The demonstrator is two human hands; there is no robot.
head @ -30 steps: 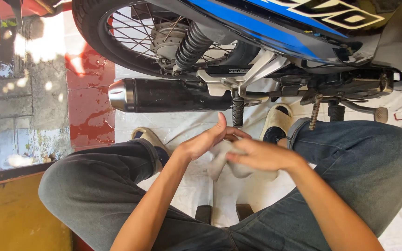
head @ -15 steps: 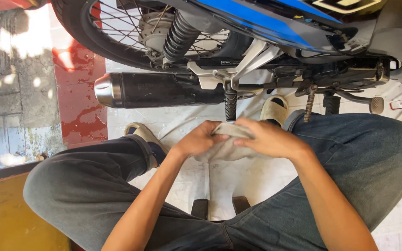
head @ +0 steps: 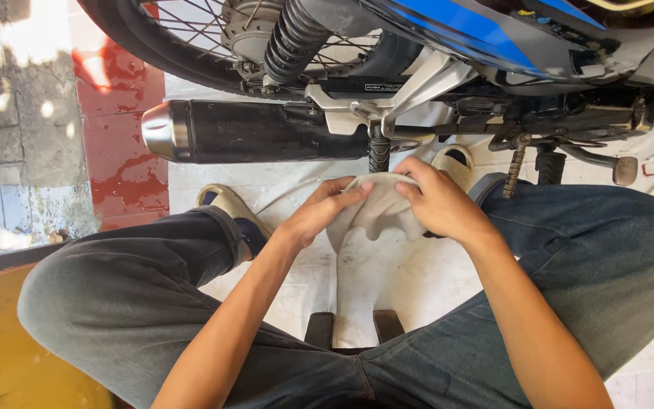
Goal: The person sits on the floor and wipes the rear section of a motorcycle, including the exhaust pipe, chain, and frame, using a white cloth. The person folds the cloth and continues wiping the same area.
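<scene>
A crumpled whitish cloth [head: 378, 206] is held between both my hands, just below the motorcycle's black foot peg [head: 379, 154]. My left hand [head: 325, 210] grips the cloth's left side with thumb and fingers. My right hand [head: 437, 198] covers its right side, fingers curled over the top edge. The black exhaust pipe [head: 266, 131] with its chrome tip runs left, just above my hands. My knees in grey jeans spread out on both sides.
The rear wheel with spokes [head: 191, 30] and a coil shock absorber [head: 294, 34] are at the top. A chain [head: 514, 167] and a brake pedal [head: 624, 170] hang at the right. Sandalled feet [head: 230, 206] rest on white tiles; red tiles [head: 123, 144] lie left.
My hands have closed together on the cloth and lifted it toward the foot peg. The view has shifted, so the motorcycle sits nearer and larger.
</scene>
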